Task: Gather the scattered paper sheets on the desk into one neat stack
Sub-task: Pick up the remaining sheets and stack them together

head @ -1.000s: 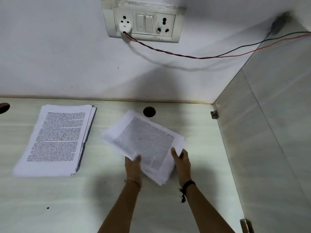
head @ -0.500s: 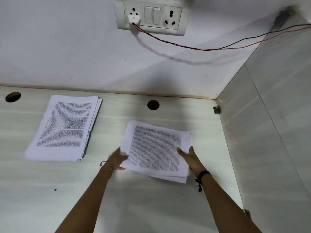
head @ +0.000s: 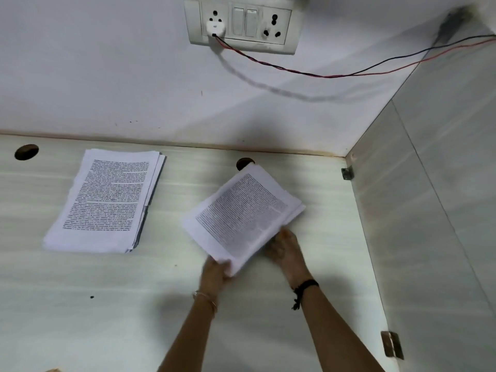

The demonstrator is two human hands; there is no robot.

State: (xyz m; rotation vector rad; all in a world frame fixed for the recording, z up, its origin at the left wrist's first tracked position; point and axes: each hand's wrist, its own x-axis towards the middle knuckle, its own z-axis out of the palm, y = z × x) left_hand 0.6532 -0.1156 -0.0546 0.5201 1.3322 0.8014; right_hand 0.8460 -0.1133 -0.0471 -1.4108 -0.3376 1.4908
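On the pale desk (head: pixel 107 304) near its right-hand corner, a person's two hands held a bundle of printed sheets (head: pixel 241 213), as I saw it on my remote head-camera feed. The left hand (head: pixel 214 272), a thin bangle (head: pixel 205 298) on its wrist, gripped the bundle's near corner with fingers curled over the edge. The right hand (head: pixel 284 248), a black cord band (head: pixel 304 287) on its wrist, met the bundle's near right edge; its fingers ran under the paper and I could not tell whether they clasped or merely supported it. The bundle lay skewed to the desk's edge, its sheets fanned slightly at the right, its far corner covering part of a round cable hole (head: pixel 243 162). I could not tell whether it rested on the desk or was raised off it. Well apart to the left lay a second stack of printed pages (head: pixel 104 200), flat on the desk, near another hole (head: pixel 26 151). On the white wall behind, a socket plate (head: pixel 241 24) carried a white plug (head: pixel 213 26), from which twisted red and black wires (head: pixel 322 75) trailed right toward the side panel (head: pixel 442 210).
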